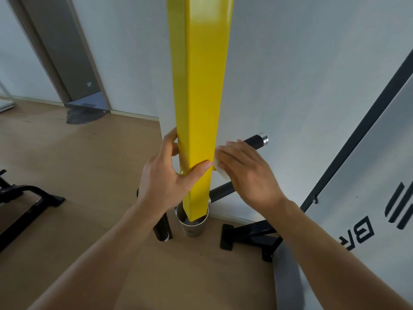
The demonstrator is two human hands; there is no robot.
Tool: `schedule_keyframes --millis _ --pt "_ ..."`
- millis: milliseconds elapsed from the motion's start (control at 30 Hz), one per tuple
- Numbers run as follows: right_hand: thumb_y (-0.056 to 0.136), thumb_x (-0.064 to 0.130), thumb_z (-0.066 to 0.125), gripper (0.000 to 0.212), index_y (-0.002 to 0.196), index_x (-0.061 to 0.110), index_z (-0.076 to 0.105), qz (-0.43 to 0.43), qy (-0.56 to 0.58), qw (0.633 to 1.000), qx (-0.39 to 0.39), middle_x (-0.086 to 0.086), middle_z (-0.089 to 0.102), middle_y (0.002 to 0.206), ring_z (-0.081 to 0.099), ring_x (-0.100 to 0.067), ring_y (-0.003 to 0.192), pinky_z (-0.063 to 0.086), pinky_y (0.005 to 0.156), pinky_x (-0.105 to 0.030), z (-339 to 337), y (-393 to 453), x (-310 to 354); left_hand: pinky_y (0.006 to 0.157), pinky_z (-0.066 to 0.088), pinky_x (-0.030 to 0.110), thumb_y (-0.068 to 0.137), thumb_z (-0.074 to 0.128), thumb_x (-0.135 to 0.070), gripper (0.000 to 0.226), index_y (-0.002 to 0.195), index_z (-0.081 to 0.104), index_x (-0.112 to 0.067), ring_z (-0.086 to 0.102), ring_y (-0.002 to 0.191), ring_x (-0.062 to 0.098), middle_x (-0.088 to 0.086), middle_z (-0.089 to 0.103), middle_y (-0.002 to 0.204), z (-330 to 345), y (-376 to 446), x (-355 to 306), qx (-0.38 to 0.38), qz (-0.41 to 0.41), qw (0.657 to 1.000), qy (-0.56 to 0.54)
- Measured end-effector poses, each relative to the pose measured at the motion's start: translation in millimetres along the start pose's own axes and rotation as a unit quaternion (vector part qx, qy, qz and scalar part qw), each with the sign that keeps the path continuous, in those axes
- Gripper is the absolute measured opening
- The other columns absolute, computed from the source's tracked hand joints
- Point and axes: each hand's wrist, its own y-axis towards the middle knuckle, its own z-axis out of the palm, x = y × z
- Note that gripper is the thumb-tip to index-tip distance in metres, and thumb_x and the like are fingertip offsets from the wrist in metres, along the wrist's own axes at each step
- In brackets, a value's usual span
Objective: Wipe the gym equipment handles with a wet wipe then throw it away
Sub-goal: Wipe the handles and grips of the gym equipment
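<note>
A tall yellow square post of a gym machine rises straight in front of me. My left hand grips the post low down, thumb across its front face. My right hand presses a folded white wet wipe against the post's right side, fingers flat over it. Black handle bars stick out from the post: one with a silver end cap reaches right behind my right hand, another shows below my right hand, and a third points down on the left.
A metal cup-like sleeve surrounds the post's foot on the wooden floor. A black frame foot lies to the right, another black frame at the left. A white panel with black lettering leans at the right. The white wall is directly behind.
</note>
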Motion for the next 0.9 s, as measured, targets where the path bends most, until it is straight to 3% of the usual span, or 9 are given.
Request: schedule_keyframes --millis 133,333,433,567,733,900 --pt "0.104 0.02 0.058 0.028 0.125 0.006 0.07 -0.012 -0.038 0.999 -0.016 -0.009 0.07 0.125 0.064 -0.028 0.119 0.04 0.113 -0.048 -6.2 -6.7 -32.5 0.084 0.061 0.045 0.076 0.06 -0.081 0.099 0.145 0.041 -0.012 0.068 0.106 0.018 0.001 0.067 0.124 0.4 -3.9 -2.0 -0.033 0.007 0.999 -0.012" --pt "0.103 0.022 0.057 0.028 0.122 0.006 0.071 0.074 -0.053 0.992 -0.088 -0.008 0.072 0.123 0.064 -0.029 0.12 0.038 0.115 -0.048 -2.6 -15.8 -35.8 0.089 0.059 0.045 0.084 0.068 -0.063 0.098 0.156 0.017 -0.018 0.063 0.115 0.026 0.014 0.055 0.141 3.7 -6.2 -3.6 -0.062 0.087 0.994 -0.004" --pt "0.103 0.023 0.059 0.028 0.122 0.006 0.071 0.041 -0.032 0.996 -0.073 -0.008 0.07 0.126 0.062 -0.028 0.124 0.04 0.114 -0.05 5.1 -15.4 -14.5 0.09 0.057 0.039 0.092 0.063 -0.055 0.091 0.159 0.005 -0.036 0.059 0.117 0.033 0.021 0.05 0.139 3.1 -4.5 -2.1 -0.069 0.165 0.983 0.041" --pt "0.103 0.025 0.059 0.027 0.121 0.01 0.073 0.028 -0.042 0.996 -0.08 -0.004 0.071 0.125 0.063 -0.023 0.123 0.038 0.115 -0.049 2.1 -16.0 -23.2 0.087 0.059 0.041 0.093 0.062 -0.051 0.095 0.159 -0.006 -0.041 0.055 0.122 0.034 0.02 0.042 0.142 2.0 -5.7 -0.7 -0.058 0.17 0.982 0.054" --pt "0.1 0.018 0.063 0.023 0.117 0.008 0.074 0.126 -0.054 0.983 -0.119 -0.006 0.073 0.121 0.064 -0.026 0.121 0.034 0.119 -0.048 2.8 -13.0 -35.9 0.082 0.061 0.042 0.094 0.065 -0.04 0.093 0.158 -0.002 -0.044 0.055 0.121 0.03 0.028 0.041 0.142 3.2 -3.5 0.4 -0.045 0.207 0.974 0.085" --pt "0.105 0.025 0.053 0.03 0.119 0.008 0.074 0.032 -0.008 0.996 -0.085 -0.005 0.072 0.123 0.062 -0.024 0.124 0.032 0.119 -0.044 12.8 -10.8 -5.0 0.08 0.062 0.044 0.097 0.061 -0.042 0.071 0.153 0.017 -0.036 0.056 0.121 0.028 0.02 0.033 0.147 2.6 -4.7 0.0 -0.031 0.202 0.975 0.094"
